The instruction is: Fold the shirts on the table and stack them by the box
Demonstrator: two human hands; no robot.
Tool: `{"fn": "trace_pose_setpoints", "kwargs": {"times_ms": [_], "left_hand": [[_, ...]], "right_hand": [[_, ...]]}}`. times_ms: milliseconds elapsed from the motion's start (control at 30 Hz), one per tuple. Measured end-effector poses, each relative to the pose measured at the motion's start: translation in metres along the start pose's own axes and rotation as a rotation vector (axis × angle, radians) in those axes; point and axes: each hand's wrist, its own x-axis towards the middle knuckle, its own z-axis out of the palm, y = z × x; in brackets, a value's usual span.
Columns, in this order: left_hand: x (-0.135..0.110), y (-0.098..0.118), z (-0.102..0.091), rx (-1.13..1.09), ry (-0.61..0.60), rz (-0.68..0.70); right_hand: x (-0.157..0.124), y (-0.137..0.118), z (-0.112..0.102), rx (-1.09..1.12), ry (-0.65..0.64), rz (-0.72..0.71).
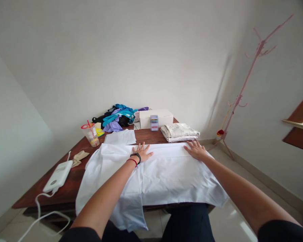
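A white cloth [166, 174] is spread over the front of the dark wooden table, and its near edge hangs over the table's front. My left hand [142, 153], with a black band and a red string at the wrist, lies flat on the cloth near its far edge, fingers spread. Farther right, my right hand [195, 150] rests flat on the cloth's far right part, also with fingers apart. Just beyond the cloth are a smaller folded white cloth [121, 137] and a stack of folded whitish fabric [180, 132].
On the table [22, 200] stand a plastic cup with a straw [91, 135], a white power bank [58, 176] with a cable, and a beige cloth [79, 157]. A clothes heap [120, 116] and white box [165, 118] are at the back. A pink coat rack [247, 79] leans right.
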Motion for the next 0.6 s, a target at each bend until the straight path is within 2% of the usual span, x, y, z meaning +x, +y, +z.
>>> {"fn": "trace_pose_setpoints", "kwargs": {"times_ms": [167, 267, 367, 600], "left_hand": [[-0.018, -0.067, -0.018, 0.060, -0.030, -0.139], [-0.027, -0.095, -0.024, 0.101, -0.033, -0.175], [-0.031, -0.103, -0.019, 0.133, 0.017, -0.190], [-0.032, -0.098, 0.000, 0.150, 0.194, -0.188]], "right_hand": [[0.002, 0.001, 0.007, 0.037, 0.039, 0.013], [0.005, 0.003, 0.011, 0.061, 0.044, 0.013], [0.006, 0.003, 0.012, 0.070, 0.046, 0.012], [0.003, 0.002, 0.006, 0.049, 0.023, 0.011]]}}
